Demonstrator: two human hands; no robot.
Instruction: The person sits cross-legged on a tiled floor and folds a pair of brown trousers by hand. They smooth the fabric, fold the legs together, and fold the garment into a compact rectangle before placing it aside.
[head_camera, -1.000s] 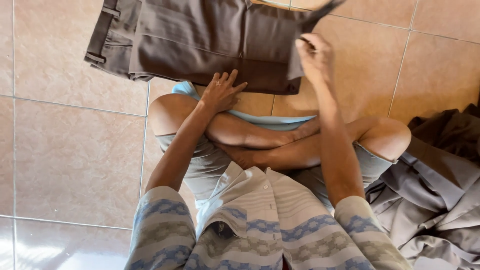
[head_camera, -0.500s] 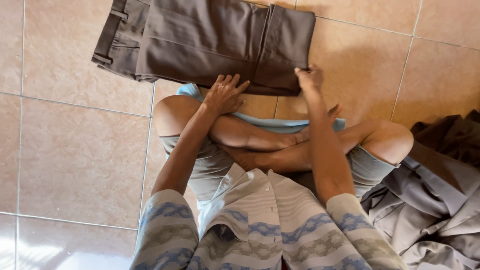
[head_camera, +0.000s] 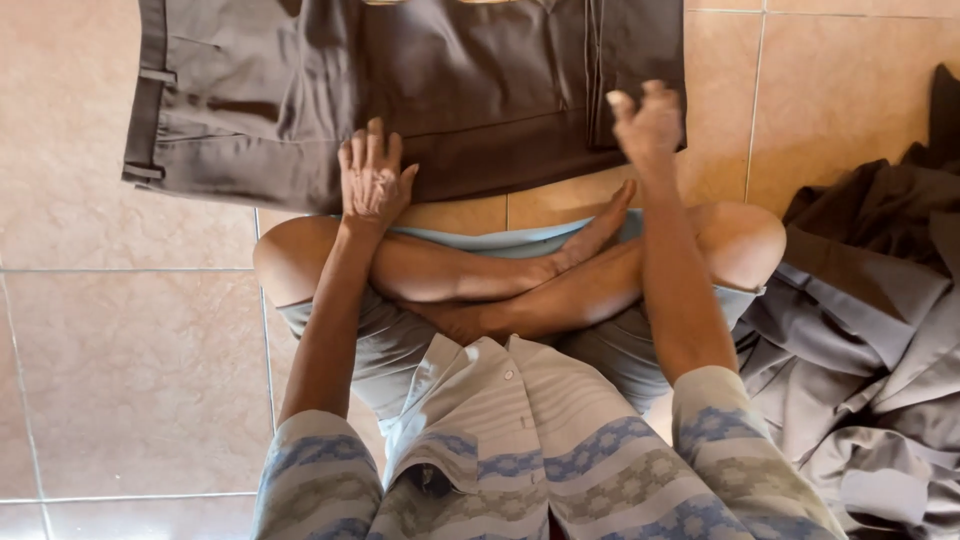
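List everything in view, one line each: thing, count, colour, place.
trousers: one, dark grey-brown, folded flat on the floor ahead of the knees
clothes pile: one heap, grey and brown, on the floor at the right
floor: tiled, pinkish tan
left hand: flat on the near edge of the trousers
right hand: raised over the right end of the trousers, holding nothing that shows
legs: two, bare, crossed
shirt: one, striped and patterned, worn

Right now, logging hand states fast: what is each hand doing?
Left hand: open, flat on the folded brown trousers.
Right hand: loosely curled, holding nothing, above trousers' edge.
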